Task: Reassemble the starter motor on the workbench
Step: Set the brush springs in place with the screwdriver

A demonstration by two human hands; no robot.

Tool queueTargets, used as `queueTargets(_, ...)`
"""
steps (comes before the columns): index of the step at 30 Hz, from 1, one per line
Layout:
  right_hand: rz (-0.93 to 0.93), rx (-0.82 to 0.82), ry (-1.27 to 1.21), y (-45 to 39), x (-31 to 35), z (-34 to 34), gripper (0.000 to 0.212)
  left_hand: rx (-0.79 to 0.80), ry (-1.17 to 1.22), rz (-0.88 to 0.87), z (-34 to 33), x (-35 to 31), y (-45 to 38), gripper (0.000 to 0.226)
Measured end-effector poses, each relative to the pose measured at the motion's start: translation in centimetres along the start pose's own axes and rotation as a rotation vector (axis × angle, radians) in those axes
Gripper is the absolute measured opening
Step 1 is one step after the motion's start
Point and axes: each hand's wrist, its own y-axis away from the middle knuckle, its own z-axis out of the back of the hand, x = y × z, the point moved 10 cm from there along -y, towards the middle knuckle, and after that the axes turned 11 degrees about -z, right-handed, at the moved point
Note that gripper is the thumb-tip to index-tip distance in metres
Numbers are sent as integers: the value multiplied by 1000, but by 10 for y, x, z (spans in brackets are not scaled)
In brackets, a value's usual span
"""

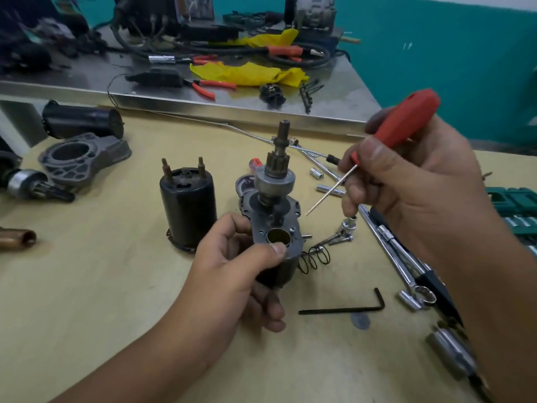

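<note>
My left hand (232, 274) grips the starter motor assembly (273, 222) upright on the bench, thumb at the rim of its brass-lined bore (278, 236). A pinion gear and shaft (280, 158) stick up from the top of the assembly. My right hand (406, 181) holds a red-handled pick (406, 120), whose thin tip (309, 213) points down at the assembly's right edge without touching it. A black solenoid can (187, 205) with two studs stands just left of the assembly. A coil spring (315, 257) lies at its right base.
A grey nose housing (84, 158), a black motor case (82, 119) and another pinion part (32, 184) lie at the left. A black hex key (345, 308), sockets (348, 222), wrenches (401, 257) and a green tool case (517, 205) crowd the right. A cluttered steel table (232, 109) stands behind.
</note>
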Motion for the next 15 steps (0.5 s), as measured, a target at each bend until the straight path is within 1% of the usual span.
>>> queueTargets(5,-2,-17,8,4,-22,-8,10,-4,-34,-44,1,-3,-1,21)
queueTargets(8,10,-23,1,4,-30,-14,8,-25,-31,-68,3,-3,0,22)
queueTargets(12,84,-63,-65,4,-26,-11,9,-31,-31,-79,5,-4,1,24)
queueTargets(15,79,-64,-34,3,-28,-13,9,-22,-45,-87,3,-5,1,23)
